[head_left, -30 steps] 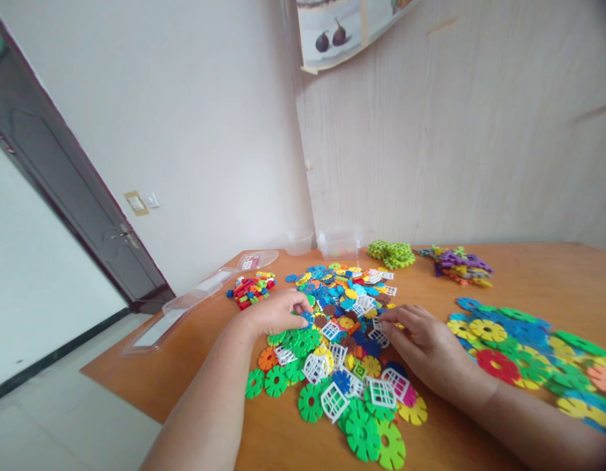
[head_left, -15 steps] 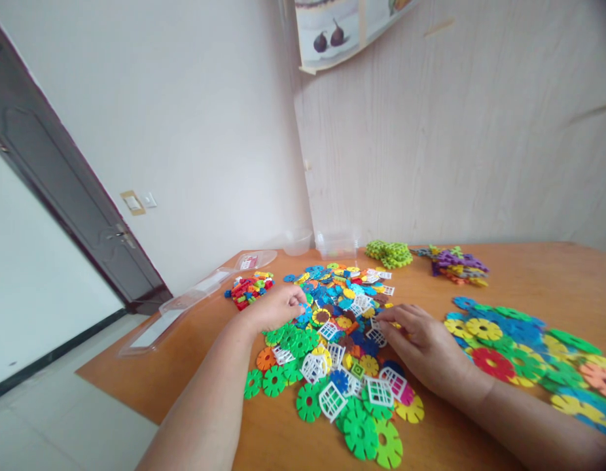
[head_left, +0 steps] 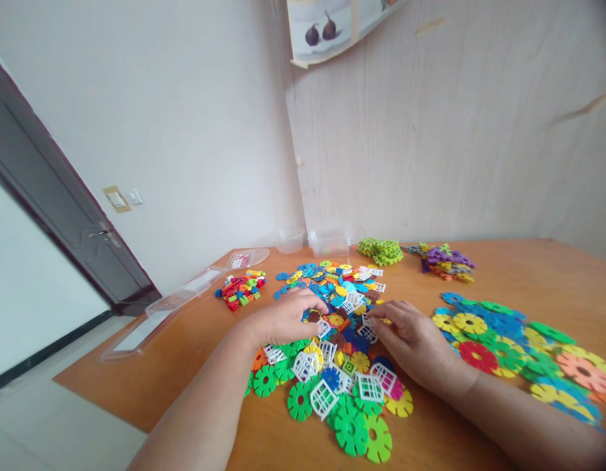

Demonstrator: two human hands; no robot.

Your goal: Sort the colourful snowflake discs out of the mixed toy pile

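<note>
A heap of colourful plastic pieces lies before me, with notched green discs [head_left: 351,430] nearest and white lattice window pieces [head_left: 324,399] scattered over it. My left hand [head_left: 289,315] is over the left of the heap, thumb and fingers bent but apart, beside a small yellow-and-brown disc and a white window piece. On the other side, the fingers of my right hand [head_left: 413,337] are closed at the edge of a white window piece [head_left: 367,329]. Its fingertips partly hide that edge.
Small bricks [head_left: 241,290] are heaped at left, by clear plastic lids [head_left: 185,292]. Clear tubs [head_left: 329,242] stand against the wall. Green interlocking pieces [head_left: 380,250] and purple ones [head_left: 443,258] are stacked at the back. Larger notched discs [head_left: 478,358] spread at right on the wooden table [head_left: 523,271].
My left hand has moved right across the heap, and its curled fingers have parted. My right hand stays by the same white window piece. The view has shifted slightly to the right.
</note>
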